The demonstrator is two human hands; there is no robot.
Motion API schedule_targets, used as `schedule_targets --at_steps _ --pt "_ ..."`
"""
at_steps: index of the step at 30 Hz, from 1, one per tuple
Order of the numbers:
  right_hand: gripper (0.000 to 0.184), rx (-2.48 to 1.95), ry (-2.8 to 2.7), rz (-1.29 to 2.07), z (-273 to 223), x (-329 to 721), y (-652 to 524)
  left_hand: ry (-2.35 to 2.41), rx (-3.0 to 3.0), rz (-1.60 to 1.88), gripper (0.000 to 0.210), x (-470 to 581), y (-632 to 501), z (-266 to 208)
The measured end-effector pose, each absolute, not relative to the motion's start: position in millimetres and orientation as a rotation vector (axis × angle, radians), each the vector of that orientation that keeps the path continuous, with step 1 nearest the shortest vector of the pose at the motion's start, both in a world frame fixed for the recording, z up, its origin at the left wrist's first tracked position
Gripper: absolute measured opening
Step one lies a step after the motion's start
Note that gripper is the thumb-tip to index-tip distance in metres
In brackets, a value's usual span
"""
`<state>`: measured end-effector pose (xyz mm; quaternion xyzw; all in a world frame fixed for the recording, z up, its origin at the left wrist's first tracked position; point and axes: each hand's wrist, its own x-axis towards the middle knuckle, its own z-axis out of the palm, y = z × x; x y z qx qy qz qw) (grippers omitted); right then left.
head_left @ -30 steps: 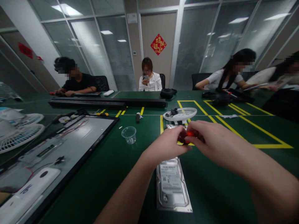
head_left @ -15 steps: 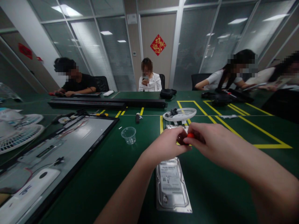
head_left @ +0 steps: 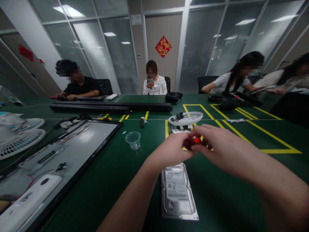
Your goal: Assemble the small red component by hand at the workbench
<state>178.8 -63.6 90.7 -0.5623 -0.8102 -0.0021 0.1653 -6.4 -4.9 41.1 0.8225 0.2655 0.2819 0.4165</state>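
Observation:
Above the table, my right hand (head_left: 209,139) pinches a small red object with a dark spot (head_left: 196,141); its kind does not show, as fingers cover much of it. My left hand (head_left: 174,146) is closed right beside it, its fingertips close to the red object. What the left fingers grip is hidden. Below both hands lies a silver hard drive (head_left: 178,193), flat with its label up. Another silver metal item (head_left: 177,131) shows partly behind my hands.
A clear plastic cup (head_left: 133,140) stands left of my hands. Beyond them is a white slotted basket (head_left: 193,119) with dark parts. An opened flat panel (head_left: 96,135) and white fan-like grilles (head_left: 23,141) fill the left side. Several people sit across the table.
The red object has turned or tilted between my fingers, so more of it shows, including its dark spot. My right fingers have shifted slightly; the hard drive has stayed put.

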Motion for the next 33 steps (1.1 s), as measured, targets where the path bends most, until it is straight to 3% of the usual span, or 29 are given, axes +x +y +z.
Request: schedule_targets --at_steps 3,7,12,16,21,24,29,33 --pt "0.028 -1.567 -2.352 0.023 92.2 176.8 -64.8 0.683 2.071 0.724 0.022 -6.8 -5.8 42.6" --pt "0.009 -1.699 -2.324 0.007 94.3 173.8 -64.1 0.7 2.071 0.743 0.027 -7.6 -5.4 42.4" --pt "0.011 -1.67 -2.305 0.035 94.8 176.8 -65.5 0.656 2.06 0.699 0.019 -7.3 -4.5 40.8" --pt "0.035 -1.534 -2.365 0.1 93.9 178.1 -65.8 0.7 2.048 0.735 0.028 -6.9 -5.3 41.3" --pt "0.008 -1.698 -2.292 0.024 92.8 176.9 -63.1 0.705 2.07 0.712 0.028 -7.1 -4.2 41.5" --pt "0.006 -1.702 -2.287 0.003 93.4 176.8 -63.5 0.681 2.049 0.696 0.021 -7.0 -3.9 41.2" --pt "0.027 -1.57 -2.353 0.036 94.8 175.2 -64.5 0.688 2.051 0.757 0.019 -7.0 -5.0 41.9" --pt "0.006 -1.723 -2.294 0.015 94.2 175.4 -63.5 0.711 2.037 0.737 0.026 -7.2 -4.8 41.7"
